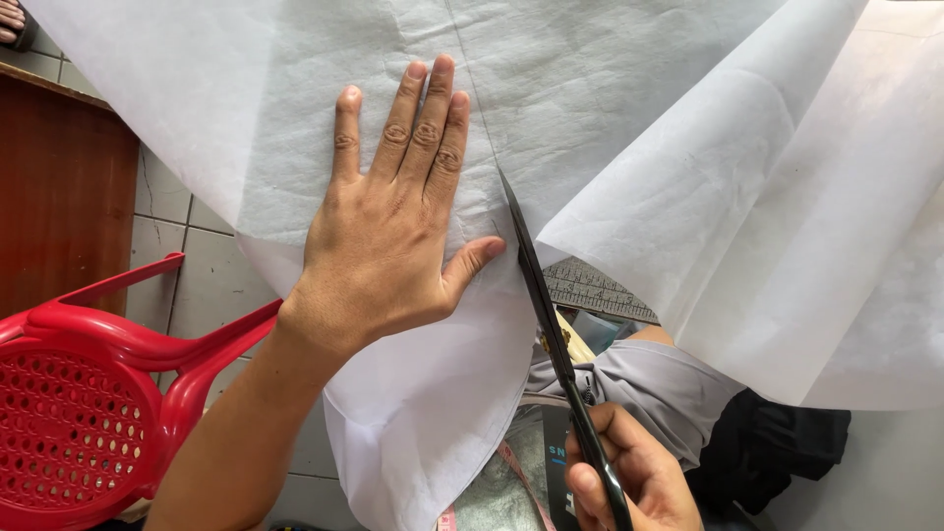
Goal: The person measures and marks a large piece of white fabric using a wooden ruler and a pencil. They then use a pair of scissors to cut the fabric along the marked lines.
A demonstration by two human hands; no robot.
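- While the left hand (393,251) lies flat, fingers spread wide, pressing on a large sheet of white paper (295,118), the right hand (629,477) is closed around the dark handles of a pair of scissors (546,315).
- Head view: the scissors serve as the landmark. Their blades point up and away from the person, the tip reaching into the paper just right of the left thumb.
- The step in hand looks like a cut partway along; a faint straight line runs on ahead of the tip across the paper.
- Judging by this, the next snip calls for keeping the blades along that line while the flat hand holds the sheet taut.
- Right of the scissors, the freed part of the paper falls away as a loose flap (767,226), its cut edge running beside the blades.
- Just right of the blades, below that flap, a ruler (595,290) shows.
- Well left of the scissors stands a red plastic chair (88,403) on a tiled floor (211,280).
- Ahead of the tip the paper lies open and unobstructed; the thumb is the nearest thing to the blade.
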